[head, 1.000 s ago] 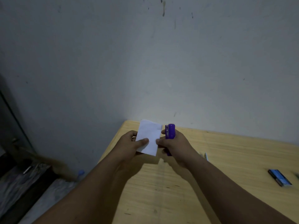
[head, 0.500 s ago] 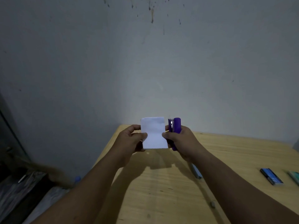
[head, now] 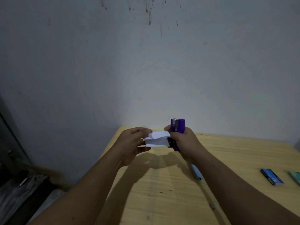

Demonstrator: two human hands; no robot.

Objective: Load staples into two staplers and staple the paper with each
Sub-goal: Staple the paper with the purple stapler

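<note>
Left hand (head: 131, 142) pinching folded paper (head: 157, 139), right hand (head: 185, 142) seemingly clenched round upright purple stapler (head: 177, 127).

Purple stapler (head: 178, 127), white paper (head: 157, 140), pale wood-grain table (head: 227, 156), seemingly blue box (head: 271, 177)

I'm holding both arms out in front of me, hands raised and close together. My left hand (head: 133, 142) is pinching with thumb and fingers curled in, palm turned right. My right hand (head: 185, 143) is wrapping into a closed fist, knuckles facing outward.
</note>
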